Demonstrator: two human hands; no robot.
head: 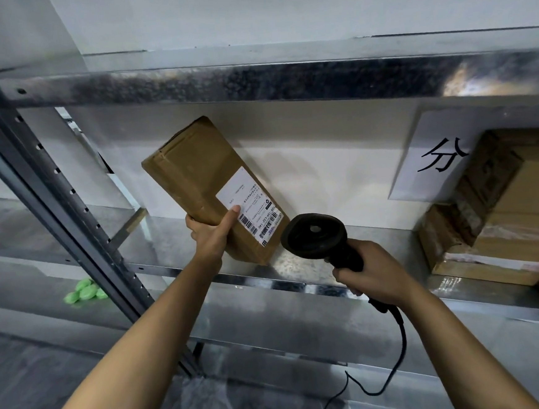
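My left hand [210, 233] grips the lower end of a long brown cardboard parcel [194, 171], thumb lying on its white shipping label [250, 205]. The parcel tilts up and to the left in front of the middle shelf. My right hand [372, 272] holds a black handheld barcode scanner [315, 234] by its handle. The scanner's head sits just right of the parcel's lower corner, close to the label. A black cable [399, 349] trails down from the handle.
A galvanised metal shelf rack: upper shelf edge [252, 79], middle shelf [314, 262], slanted upright post [55, 201] at left. Stacked cardboard boxes [501, 215] fill the right of the middle shelf beside a white paper sign [432, 156]. Green packets [84, 291] lie at lower left.
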